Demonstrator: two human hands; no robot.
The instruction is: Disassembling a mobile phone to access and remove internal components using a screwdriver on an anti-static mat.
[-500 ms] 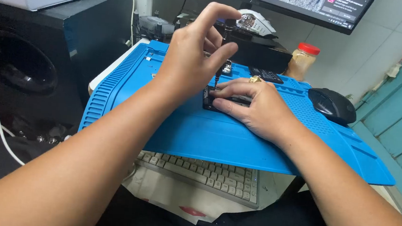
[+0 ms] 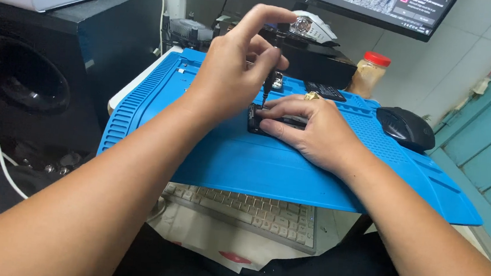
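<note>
My left hand [image 2: 236, 67] grips a thin black screwdriver [image 2: 271, 76] upright, its index finger curled over the handle's top and its tip set down on a small black device [image 2: 270, 122] lying on the blue work mat [image 2: 243, 161]. Flat on that device rests my right hand [image 2: 310, 128], a gold ring on one finger, pinning it against the mat; the fingers hide most of the device.
A black mouse [image 2: 405, 127] sits on the mat's right side. Behind stand a jar with a red lid [image 2: 369, 73], a flat black part [image 2: 325, 92], a white mouse [image 2: 312, 27] and a monitor [image 2: 384, 6]. A large black speaker [image 2: 40, 69] fills the left; a keyboard [image 2: 257, 215] pokes out under the mat.
The left hand has shifted a little on the screwdriver, with the fingers closer around its handle. The right hand still presses on the device.
</note>
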